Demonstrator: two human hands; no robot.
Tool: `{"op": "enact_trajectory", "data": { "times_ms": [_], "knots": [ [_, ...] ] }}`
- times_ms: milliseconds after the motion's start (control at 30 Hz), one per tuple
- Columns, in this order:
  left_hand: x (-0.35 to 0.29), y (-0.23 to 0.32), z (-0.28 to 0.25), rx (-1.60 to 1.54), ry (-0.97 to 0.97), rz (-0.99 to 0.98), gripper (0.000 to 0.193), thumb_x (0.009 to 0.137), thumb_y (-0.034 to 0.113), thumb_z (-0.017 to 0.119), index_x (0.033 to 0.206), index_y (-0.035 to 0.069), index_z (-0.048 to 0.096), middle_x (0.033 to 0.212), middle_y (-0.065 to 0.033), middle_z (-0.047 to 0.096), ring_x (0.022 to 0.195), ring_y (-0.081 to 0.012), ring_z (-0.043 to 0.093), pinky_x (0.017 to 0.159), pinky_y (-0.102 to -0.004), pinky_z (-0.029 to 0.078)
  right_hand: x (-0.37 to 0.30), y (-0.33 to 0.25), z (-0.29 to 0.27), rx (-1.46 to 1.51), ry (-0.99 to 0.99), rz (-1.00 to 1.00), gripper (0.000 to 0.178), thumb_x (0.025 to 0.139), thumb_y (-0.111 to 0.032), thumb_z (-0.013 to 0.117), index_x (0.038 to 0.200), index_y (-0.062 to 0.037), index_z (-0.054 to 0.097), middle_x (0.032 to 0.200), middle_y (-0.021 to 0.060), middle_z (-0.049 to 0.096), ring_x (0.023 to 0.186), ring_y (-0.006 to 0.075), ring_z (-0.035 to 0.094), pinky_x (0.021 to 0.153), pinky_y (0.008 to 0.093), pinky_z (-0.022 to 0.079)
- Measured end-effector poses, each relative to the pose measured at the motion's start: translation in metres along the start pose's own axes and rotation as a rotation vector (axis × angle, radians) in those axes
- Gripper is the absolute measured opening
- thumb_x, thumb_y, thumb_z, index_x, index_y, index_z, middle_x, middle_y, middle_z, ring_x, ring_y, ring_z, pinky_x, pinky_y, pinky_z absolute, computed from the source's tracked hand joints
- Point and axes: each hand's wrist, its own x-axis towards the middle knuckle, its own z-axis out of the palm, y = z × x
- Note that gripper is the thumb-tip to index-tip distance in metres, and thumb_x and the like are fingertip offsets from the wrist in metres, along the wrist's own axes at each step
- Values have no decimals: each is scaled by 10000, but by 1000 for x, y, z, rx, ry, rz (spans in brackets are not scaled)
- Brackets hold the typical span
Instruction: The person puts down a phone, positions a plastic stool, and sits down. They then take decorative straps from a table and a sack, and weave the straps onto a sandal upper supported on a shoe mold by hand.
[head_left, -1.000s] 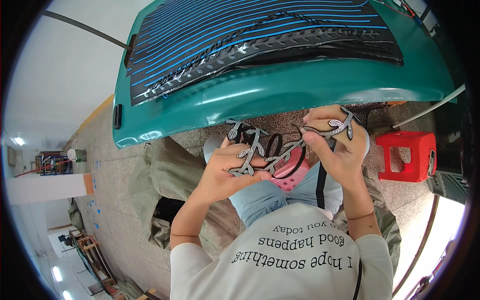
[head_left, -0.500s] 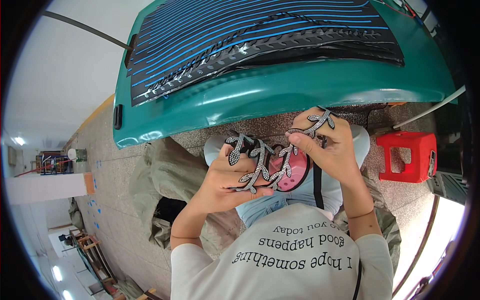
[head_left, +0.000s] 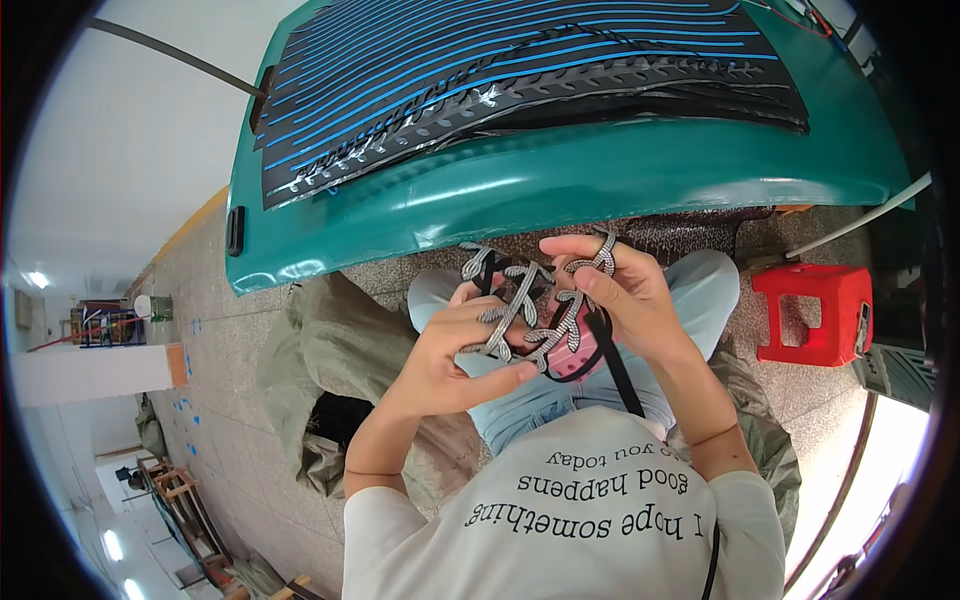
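Note:
A leaf-patterned trim (head_left: pixel 527 318), dark-backed and covered in silvery rhinestones, winds in loops between my hands above my lap. My left hand (head_left: pixel 440 350) is curled through its loops, the thumb lying along the lower edge. A section at the far right is pinched by my right hand (head_left: pixel 635 305) between thumb and bent index finger. Behind the trim shows a pink rounded piece (head_left: pixel 567 357) with small holes and a black rim; what it is I cannot tell. From beside it a black strap (head_left: pixel 622 380) runs down toward my waist.
Ahead stands a table with a glossy green cover (head_left: pixel 560 180). Black sheets with blue stripes (head_left: pixel 520 60) and dark leaf-shaped strips lie on it. A red plastic stool (head_left: pixel 840 315) is at right, and grey-green sacking (head_left: pixel 330 370) lies on the floor at left.
My right hand has moved left and slightly down, closer to my left hand, bringing the trim's right part with it. The loops have bunched together and partly turned.

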Motion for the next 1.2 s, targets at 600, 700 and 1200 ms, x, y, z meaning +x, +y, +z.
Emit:
{"op": "enact_trajectory", "data": {
  "times_ms": [600,700,1200],
  "knots": [
    [4,-16,-6,-240,60,-410,212,690,113,769,856,18,677,870,-33,660,901,-105,556,819,-275,435,1,-18,-24,-1472,50,-536,362,807,-102,595,1161,-29,568,1115,144,569,1063,280,522,924,358,392],
    [6,-12,-6,-115,11,-445,199,679,127,776,828,38,680,879,-35,658,891,-122,563,813,-277,433,-14,10,-57,-1112,19,-194,343,786,-143,627,1106,-27,589,1184,162,544,1181,290,454,1004,362,319],
    [1,6,3,308,81,-128,226,633,145,791,808,73,668,873,-41,651,877,-203,574,1000,-389,248,-7,-59,-21,-838,124,-496,135,706,-66,723,815,-18,659,950,62,629,963,211,564,828,312,434]
  ]
}}
